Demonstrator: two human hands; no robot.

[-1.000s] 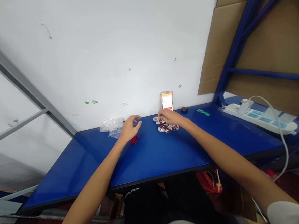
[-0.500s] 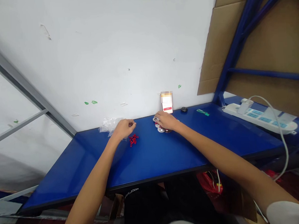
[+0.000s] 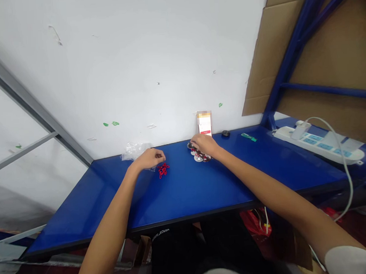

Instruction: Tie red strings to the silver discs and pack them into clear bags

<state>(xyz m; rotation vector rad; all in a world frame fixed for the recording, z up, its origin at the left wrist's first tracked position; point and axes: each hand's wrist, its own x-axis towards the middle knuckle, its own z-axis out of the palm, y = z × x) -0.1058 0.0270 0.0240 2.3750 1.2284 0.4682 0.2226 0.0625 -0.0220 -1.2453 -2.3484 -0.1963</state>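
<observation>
My left hand [image 3: 151,159] hovers just above and left of a small heap of red cord loops [image 3: 163,170]. Its fingers are curled together, and whatever may be in them is hidden. Over a pile of shiny round metal discs with red cords [image 3: 199,157] lies my right hand [image 3: 205,144]. The fingertips there pinch one round metal disc [image 3: 190,145] at the pile's left side. Part of the pile is covered by the hand. Clear plastic bags [image 3: 134,150] lie behind and under my left hand.
A phone [image 3: 205,123] leans upright on the white wall behind my right hand. A small black object [image 3: 225,133] and a green strip [image 3: 248,137] lie to its right. A white power strip [image 3: 318,144] with a cable stands on the blue table's [image 3: 186,194] right side.
My left hand has dropped slightly toward the red cords, its fingers still curled. The disc at my right fingertips now looks tilted, and more of the pile shows below that hand.
</observation>
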